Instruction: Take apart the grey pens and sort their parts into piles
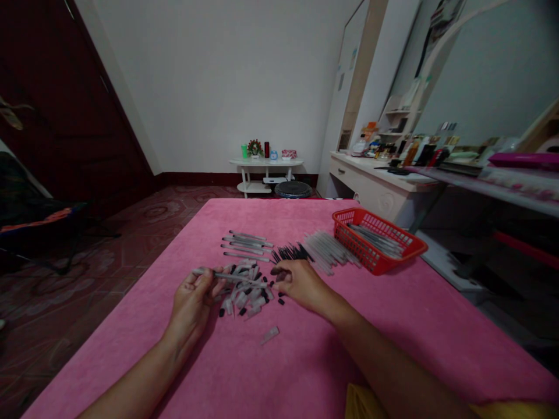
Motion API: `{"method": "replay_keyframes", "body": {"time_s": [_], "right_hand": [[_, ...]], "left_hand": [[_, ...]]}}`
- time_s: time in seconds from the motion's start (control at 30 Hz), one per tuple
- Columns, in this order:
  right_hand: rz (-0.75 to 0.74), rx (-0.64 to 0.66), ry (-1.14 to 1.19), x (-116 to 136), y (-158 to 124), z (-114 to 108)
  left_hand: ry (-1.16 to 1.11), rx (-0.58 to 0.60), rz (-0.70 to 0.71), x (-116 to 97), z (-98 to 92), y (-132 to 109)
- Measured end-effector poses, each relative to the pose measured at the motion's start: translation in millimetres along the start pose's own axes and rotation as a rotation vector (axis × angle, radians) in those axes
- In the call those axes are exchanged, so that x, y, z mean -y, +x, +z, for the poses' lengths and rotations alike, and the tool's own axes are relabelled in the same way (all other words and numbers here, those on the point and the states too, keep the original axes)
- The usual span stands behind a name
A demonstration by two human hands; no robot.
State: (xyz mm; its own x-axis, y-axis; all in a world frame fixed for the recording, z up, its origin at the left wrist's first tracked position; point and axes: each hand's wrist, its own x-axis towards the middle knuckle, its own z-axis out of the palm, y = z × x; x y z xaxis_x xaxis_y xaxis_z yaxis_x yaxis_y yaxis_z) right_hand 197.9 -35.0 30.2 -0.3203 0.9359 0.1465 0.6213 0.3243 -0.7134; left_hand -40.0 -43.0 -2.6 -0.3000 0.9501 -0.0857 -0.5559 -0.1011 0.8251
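Observation:
My left hand [196, 294] grips a pale pen [238, 278] near one end; it points right across a heap of clear pen caps and small black plugs [247, 299]. Thumb and fingers of my right hand [297, 282] are pinched at the heap's right edge; whatever they hold is too small to make out. Just beyond that hand lie thin black-tipped refills [290, 251]. Several pens [247, 244] lie side by side behind the heap. A bundle of clear pen barrels [329, 250] is to the right. One loose cap [269, 334] lies nearer to me.
A red plastic basket [378, 265] holding more pens stands at the right of the pink-covered table [227, 372]. Beyond are a small white side table [266, 162] and a white dresser [384, 174] with bottles. A dark folding chair [39, 221] is at left.

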Motion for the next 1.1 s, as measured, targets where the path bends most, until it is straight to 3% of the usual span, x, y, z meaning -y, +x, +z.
{"method": "replay_keyframes", "body": {"time_s": [0.1,0.27,0.5,0.67,0.8,0.9,1.0,1.1], "right_hand": [[-0.070,0.055,0.123,10,-4,11],[-0.146,0.035,-0.067,25,-11,11],[-0.024,0.201,-0.468,17,-11,-49],[0.222,0.043,-0.683,4,-6,-77],[0.287,-0.045,-0.703,1,-1,-65],[0.164,-0.095,-0.512,9,-1,-44],[-0.021,0.005,-0.174,23,-6,-20],[-0.110,0.066,-0.041,36,-14,-1]], "left_hand": [[0.004,0.030,-0.006,2,1.4,-3],[0.020,0.079,-0.026,2,2.8,-4],[-0.064,-0.055,0.123,-16,-9.1,20],[-0.070,-0.075,0.103,-14,-12.2,25],[-0.035,-0.017,-0.007,-7,-2.6,9],[-0.008,0.065,-0.062,-2,4.9,-7],[0.050,0.140,-0.090,3,9.0,-18],[0.087,0.197,-0.100,6,11.4,-26]]}}
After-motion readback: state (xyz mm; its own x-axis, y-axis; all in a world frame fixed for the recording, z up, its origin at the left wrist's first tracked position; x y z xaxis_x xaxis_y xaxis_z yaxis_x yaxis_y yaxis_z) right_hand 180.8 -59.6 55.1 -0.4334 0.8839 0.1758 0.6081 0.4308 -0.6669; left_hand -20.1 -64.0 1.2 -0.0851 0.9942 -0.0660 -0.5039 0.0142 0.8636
